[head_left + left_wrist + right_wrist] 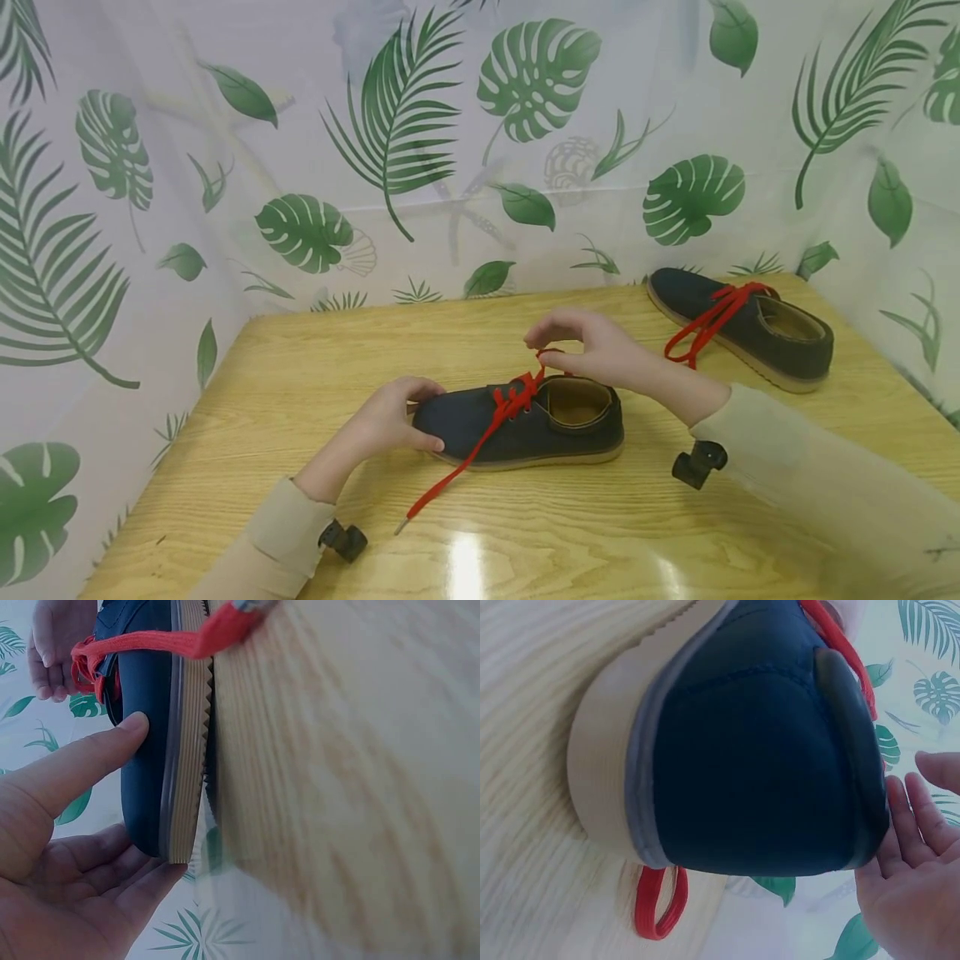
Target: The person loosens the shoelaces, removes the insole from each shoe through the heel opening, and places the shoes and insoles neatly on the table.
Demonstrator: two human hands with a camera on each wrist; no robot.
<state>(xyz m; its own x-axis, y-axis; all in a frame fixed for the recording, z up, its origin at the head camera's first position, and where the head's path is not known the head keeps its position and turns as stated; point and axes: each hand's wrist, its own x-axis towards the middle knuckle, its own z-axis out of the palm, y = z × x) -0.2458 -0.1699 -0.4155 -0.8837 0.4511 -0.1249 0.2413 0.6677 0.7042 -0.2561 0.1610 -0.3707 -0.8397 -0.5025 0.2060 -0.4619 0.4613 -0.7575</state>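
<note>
A dark navy shoe [465, 421] with a pale ribbed sole and red lace [491, 429] rests on the table, toe to the left. My left hand [393, 417] grips its toe, the thumb [112, 746] pressed on the near side and the fingers round the front. Above the shoe's opening, my right hand [588, 342] is bent over the red lacing, thumb apart from the fingers [911, 825]. One lace end with a metal tip trails over the near side onto the table. In the right wrist view, a red loop [660, 904] shows beyond the heel.
At the back right of the wooden table [330, 350] lies a second navy shoe [795, 354], its red laces tied in a bow with hanging loops. A white cloth printed with green leaves [450, 208] rises behind the table and along its sides.
</note>
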